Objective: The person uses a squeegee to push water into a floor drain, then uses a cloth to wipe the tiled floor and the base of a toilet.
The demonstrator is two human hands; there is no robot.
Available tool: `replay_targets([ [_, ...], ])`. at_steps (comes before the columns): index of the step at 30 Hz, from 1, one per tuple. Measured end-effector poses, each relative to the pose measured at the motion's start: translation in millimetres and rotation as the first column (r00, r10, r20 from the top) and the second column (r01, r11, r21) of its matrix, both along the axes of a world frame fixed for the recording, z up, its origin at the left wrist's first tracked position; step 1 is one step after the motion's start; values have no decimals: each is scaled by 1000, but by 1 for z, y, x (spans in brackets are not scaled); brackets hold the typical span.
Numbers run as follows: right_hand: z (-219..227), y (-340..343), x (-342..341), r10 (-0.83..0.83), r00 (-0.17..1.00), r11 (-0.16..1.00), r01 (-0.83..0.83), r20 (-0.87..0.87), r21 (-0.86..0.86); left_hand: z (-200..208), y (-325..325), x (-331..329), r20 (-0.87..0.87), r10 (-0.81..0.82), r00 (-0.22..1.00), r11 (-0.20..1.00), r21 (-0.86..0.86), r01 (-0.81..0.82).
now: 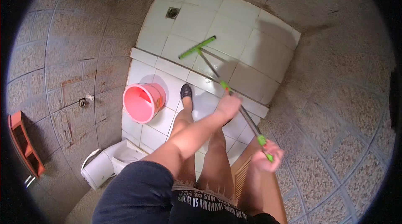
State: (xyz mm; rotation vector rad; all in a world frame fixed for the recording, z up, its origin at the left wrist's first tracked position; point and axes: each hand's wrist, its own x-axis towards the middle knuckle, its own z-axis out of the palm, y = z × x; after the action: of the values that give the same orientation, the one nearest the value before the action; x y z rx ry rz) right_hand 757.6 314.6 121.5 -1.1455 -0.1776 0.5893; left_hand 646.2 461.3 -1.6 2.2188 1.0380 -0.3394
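Note:
A long-handled floor squeegee slants across the view, its grey pole jointed with green and orange parts. Its green blade head is on the white tiles past a low raised curb. My left hand is closed around the middle of the pole, just below a green joint. Farther down, my right hand grips the pole's near end, where a green tip sticks out. Wet, shiny patches show on the tiles near the blade.
A pink bucket stands left of my dark shoe. Behind it is a white toilet. A square drain lies in the far floor. An orange shelf and a pipe fitting are on the left wall.

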Motion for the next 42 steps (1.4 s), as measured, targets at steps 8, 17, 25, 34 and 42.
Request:
replay_targets([
  [8,-36,124,-109,55,996,998,-58,-73,-32,-46,111,-118,-47,173,984,981,95,-168],
  [17,-53,225,-145,261,964,964,-259,39,-50,-43,230,-162,-84,117,990,982,158,-103],
  [25,126,174,-10,211,742,943,-325,636,67,105,166,10,443,177,879,984,-76,-160],
  [34,66,282,-58,547,178,679,-665,818,-309,-17,198,57,505,561,656,768,-614,-184],
  [42,26,426,-265,582,-157,143,-946,798,-290,-36,358,-209,-66,996,-66,-77,-980,-181],
])
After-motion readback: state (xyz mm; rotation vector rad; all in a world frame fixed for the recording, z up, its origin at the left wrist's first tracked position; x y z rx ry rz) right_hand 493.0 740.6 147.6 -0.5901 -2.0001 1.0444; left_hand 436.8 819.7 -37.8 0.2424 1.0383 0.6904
